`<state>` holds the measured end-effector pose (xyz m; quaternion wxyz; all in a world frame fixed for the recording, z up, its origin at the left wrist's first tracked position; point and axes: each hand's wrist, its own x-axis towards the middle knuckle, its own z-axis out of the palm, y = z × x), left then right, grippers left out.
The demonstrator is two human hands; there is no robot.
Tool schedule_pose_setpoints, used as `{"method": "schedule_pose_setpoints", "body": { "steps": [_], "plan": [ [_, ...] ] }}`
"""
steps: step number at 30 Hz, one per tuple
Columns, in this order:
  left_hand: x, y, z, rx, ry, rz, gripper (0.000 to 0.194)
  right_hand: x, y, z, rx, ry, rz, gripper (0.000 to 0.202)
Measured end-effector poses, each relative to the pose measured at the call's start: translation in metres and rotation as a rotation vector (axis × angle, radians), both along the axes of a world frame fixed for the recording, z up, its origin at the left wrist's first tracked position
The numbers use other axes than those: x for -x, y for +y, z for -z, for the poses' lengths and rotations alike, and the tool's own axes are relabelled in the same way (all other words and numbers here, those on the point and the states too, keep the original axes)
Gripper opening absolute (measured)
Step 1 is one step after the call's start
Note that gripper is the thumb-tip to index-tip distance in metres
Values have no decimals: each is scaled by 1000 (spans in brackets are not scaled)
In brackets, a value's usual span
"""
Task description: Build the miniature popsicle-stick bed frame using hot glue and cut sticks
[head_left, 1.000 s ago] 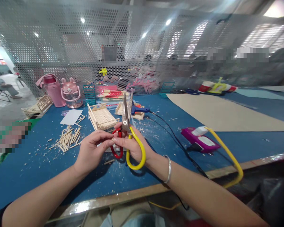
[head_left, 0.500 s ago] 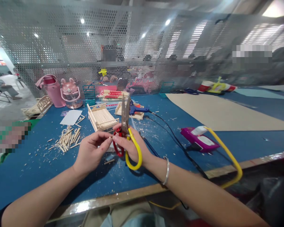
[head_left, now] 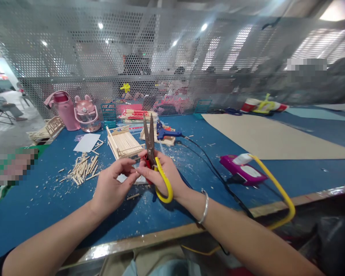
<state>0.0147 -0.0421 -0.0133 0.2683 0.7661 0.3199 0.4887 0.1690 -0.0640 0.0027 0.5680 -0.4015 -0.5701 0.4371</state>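
My right hand (head_left: 163, 172) is wrapped round a pair of scissors (head_left: 150, 143) with one yellow and one red handle. The blades point up and stand slightly apart. My left hand (head_left: 112, 184) is beside it, fingers curled and thumb tip meeting the right thumb. Whatever small piece lies between those fingertips is too small to make out. Just beyond the hands is a little structure of pale wooden sticks (head_left: 125, 143). A heap of short cut sticks (head_left: 84, 168) lies to the left of my left hand, and a single short stick (head_left: 133, 196) lies below the hands.
A blue glue gun (head_left: 169, 133) rests behind the scissors, its black cable running right. A purple device (head_left: 243, 169) with a yellow cord is on the right. Two pink bottles (head_left: 86, 115) stand back left, and a large beige board (head_left: 270, 138) lies back right.
The scissor blades have parted and the red handle has turned partly out of sight. My left fingers have spread slightly. Both arms stay almost where they were.
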Motion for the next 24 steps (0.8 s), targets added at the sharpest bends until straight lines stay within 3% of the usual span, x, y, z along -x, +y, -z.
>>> {"method": "schedule_pose_setpoints", "body": {
  "steps": [3,10,15,20,24],
  "plan": [
    [0,-2,-1,-64,23,-67,27,0,-1,0,-23,-49,31,28],
    [2,0,-5,-286,143,-125,22,4,-3,1,-80,-89,94,34],
    [3,2,-2,-423,175,-80,23,7,-5,-1,-35,-28,96,36],
    [2,7,-4,-441,177,-58,8,7,-5,-3,-27,54,95,43],
    [1,11,-3,-454,154,5,9,6,-4,-4,-17,76,79,44]
  ]
}}
